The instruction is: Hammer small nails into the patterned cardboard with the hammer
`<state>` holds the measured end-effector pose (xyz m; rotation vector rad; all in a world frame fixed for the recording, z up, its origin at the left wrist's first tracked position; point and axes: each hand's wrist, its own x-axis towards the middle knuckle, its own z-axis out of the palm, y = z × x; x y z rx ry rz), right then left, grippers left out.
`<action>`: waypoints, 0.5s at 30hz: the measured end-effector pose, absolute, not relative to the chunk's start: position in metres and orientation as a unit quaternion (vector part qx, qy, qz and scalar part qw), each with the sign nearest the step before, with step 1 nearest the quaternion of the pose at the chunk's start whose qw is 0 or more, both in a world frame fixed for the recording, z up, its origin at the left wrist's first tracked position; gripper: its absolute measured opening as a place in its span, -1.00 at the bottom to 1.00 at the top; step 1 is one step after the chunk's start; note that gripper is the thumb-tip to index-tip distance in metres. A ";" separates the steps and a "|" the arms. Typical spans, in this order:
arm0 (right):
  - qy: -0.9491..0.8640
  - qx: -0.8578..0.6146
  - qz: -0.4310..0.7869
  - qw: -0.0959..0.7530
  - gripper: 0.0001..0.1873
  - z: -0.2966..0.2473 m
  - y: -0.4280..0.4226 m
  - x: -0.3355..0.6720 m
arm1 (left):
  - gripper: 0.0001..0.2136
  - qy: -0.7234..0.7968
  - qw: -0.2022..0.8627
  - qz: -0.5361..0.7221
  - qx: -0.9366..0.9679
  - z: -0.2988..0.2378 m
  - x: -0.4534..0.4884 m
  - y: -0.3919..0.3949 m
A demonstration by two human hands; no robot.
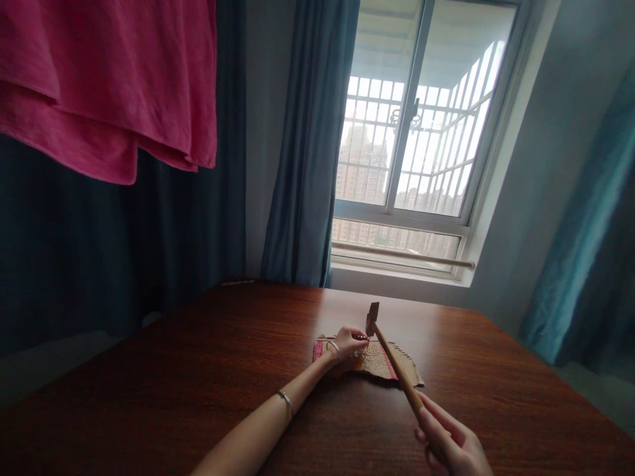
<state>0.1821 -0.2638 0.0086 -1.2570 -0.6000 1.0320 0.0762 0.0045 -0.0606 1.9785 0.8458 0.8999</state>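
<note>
My right hand [459, 441] is wrapped around the wooden handle of a hammer [399, 373]. The hammer's head is up, just above and beside the fingertips of my left hand [347, 341]. Those fingers are pinched together; whatever small thing they hold is too small to make out. Under my left hand lies a flat tan piece [378, 359], like cardboard or leather, dotted with many small holes. It has pink bands and a ragged, notched edge. A bracelet sits on my left forearm and another band is near the wrist.
The dark brown wooden table [208, 370] spreads around the tan piece. Behind it is a barred window [426, 145] with a rail along the sill. Blue curtains [312, 145] hang on both sides, and a pink cloth [124, 86] hangs at the upper left.
</note>
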 end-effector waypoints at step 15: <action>-0.280 -0.543 0.466 0.640 -0.20 0.015 -0.268 0.183 | -0.75 0.336 0.392 0.352 0.781 -0.058 0.075 0.003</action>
